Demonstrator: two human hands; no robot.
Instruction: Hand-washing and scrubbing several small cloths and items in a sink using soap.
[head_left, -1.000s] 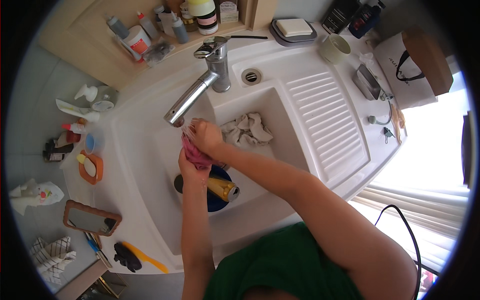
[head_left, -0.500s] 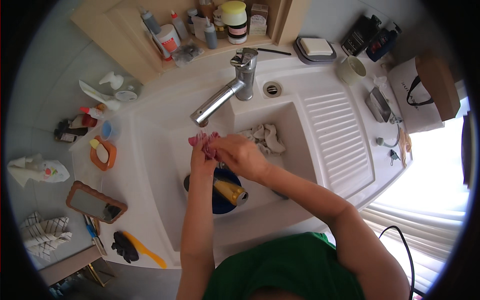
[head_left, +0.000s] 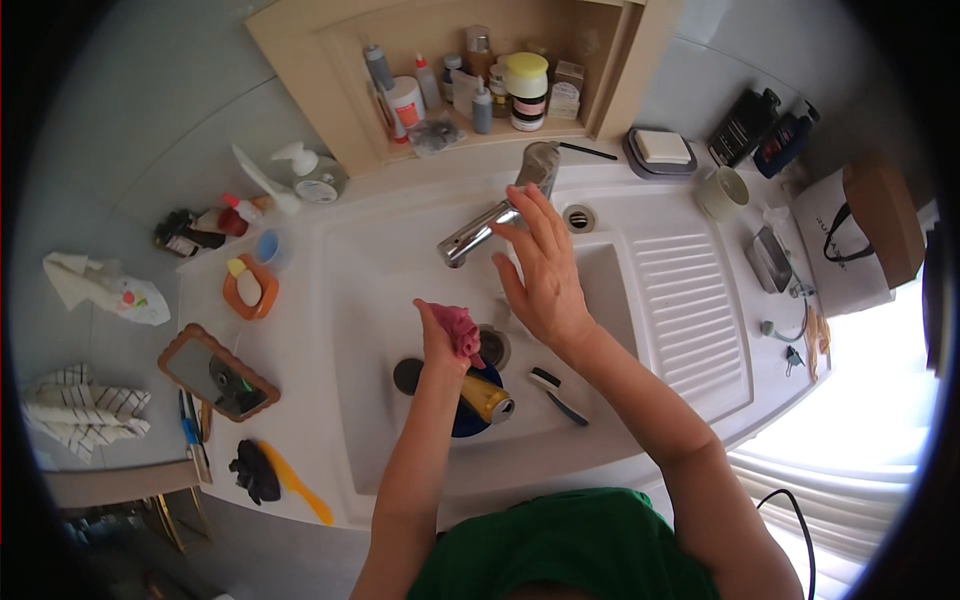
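My left hand (head_left: 440, 342) is closed around a crumpled pink cloth (head_left: 457, 330) above the sink basin. My right hand (head_left: 548, 275) is raised beside the chrome tap (head_left: 475, 232), its fingers spread and nothing in them. The fingertips overlap the tap's body in the view; whether they touch it I cannot tell. No stream of water shows under the spout. Below my left hand, a yellow can (head_left: 488, 403) lies on its side in a dark blue bowl (head_left: 466, 424). A brush (head_left: 558, 395) with a dark handle rests on the basin floor, right of the bowl.
A ridged drainboard (head_left: 690, 315) lies right of the white sink (head_left: 345, 400). On the left rim are an orange soap dish (head_left: 249, 290), a mirror (head_left: 215, 375) and a yellow-handled item (head_left: 300, 485). Bottles and jars fill a wooden shelf (head_left: 345, 70) behind. A paper bag (head_left: 850, 235) stands far right.
My right hand has left the pink cloth and risen to the tap, opening its fingers. The water that ran over the cloth no longer shows. The view has shifted, and the brush is now uncovered.
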